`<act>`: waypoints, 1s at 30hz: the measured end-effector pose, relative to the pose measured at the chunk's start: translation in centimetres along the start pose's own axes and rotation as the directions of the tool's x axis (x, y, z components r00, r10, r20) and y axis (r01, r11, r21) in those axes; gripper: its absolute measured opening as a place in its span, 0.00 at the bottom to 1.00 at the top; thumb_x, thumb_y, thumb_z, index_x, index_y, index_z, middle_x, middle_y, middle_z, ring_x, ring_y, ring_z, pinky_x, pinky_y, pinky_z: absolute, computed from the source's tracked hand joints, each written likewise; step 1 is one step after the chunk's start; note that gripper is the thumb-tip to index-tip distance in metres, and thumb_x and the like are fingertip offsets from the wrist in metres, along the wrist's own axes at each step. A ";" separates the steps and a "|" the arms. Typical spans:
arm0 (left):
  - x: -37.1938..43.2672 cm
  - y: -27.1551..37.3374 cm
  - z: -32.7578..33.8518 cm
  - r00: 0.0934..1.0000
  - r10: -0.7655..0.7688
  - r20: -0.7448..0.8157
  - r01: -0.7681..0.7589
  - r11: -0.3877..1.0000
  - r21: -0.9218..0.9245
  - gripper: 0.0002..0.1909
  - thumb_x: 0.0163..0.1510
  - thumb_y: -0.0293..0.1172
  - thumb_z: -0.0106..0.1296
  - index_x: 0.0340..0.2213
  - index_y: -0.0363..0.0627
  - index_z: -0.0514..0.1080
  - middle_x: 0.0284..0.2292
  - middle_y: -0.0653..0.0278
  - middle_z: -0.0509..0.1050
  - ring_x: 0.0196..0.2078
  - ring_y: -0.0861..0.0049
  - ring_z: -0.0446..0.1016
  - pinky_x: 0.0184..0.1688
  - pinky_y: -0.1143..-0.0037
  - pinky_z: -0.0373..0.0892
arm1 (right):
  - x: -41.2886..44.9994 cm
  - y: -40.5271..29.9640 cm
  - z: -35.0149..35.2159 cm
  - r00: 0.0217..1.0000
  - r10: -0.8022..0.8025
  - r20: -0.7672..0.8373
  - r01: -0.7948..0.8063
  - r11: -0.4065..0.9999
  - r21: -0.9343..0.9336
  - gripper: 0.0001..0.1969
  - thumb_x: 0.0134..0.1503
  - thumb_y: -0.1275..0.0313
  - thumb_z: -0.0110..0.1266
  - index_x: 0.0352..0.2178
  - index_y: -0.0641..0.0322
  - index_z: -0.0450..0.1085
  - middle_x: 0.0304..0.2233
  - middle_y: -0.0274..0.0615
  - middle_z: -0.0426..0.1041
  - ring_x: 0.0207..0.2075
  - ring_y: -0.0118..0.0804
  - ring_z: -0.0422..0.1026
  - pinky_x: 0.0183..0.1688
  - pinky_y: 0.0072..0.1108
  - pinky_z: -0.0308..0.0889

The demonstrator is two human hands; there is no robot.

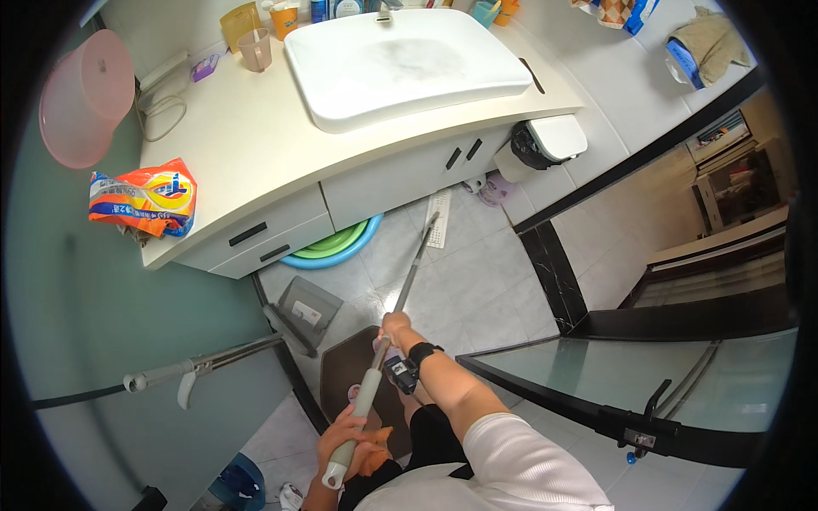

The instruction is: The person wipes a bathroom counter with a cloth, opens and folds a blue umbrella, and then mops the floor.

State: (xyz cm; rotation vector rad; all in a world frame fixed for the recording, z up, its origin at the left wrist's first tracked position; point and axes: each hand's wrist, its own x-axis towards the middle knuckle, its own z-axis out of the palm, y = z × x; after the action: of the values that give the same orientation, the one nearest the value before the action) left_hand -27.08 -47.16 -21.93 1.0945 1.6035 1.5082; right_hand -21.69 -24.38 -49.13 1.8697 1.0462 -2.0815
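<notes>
Both my hands are on the long handle of a flat mop that slants away from me across the tiled floor. My right hand, below a black wrist strap with a small device, is closed around the metal pole. Nearer my body, my left hand grips the pale green end of the handle, with an orange cloth against its palm side. At the pole's far end, the white mop head lies flat on the floor, just in front of the vanity cabinet.
A grey dustpan stands left of the pole, beside a brown mat. Blue and green basins sit under the cabinet. A lidded bin hangs at its right end. A glass door stands at right, glass panels at left.
</notes>
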 end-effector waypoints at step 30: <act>-6.3 1.6 -3.3 0.578 -0.642 -0.503 0.344 0.751 -0.563 0.12 0.44 0.22 0.51 0.32 0.40 0.63 0.40 0.53 0.66 0.41 0.68 0.67 0.45 0.71 0.62 | -2.0 1.1 7.3 0.928 -0.230 0.292 0.372 0.604 -0.705 0.03 0.45 0.68 0.49 0.21 0.52 0.68 0.15 0.28 0.68 0.18 0.31 0.69 0.24 0.26 0.65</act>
State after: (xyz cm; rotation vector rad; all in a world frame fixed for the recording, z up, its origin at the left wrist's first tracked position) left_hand -27.16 -54.28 -20.50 -0.2371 1.7123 1.7920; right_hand -26.62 -30.08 -47.84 1.1115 1.9059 -1.4853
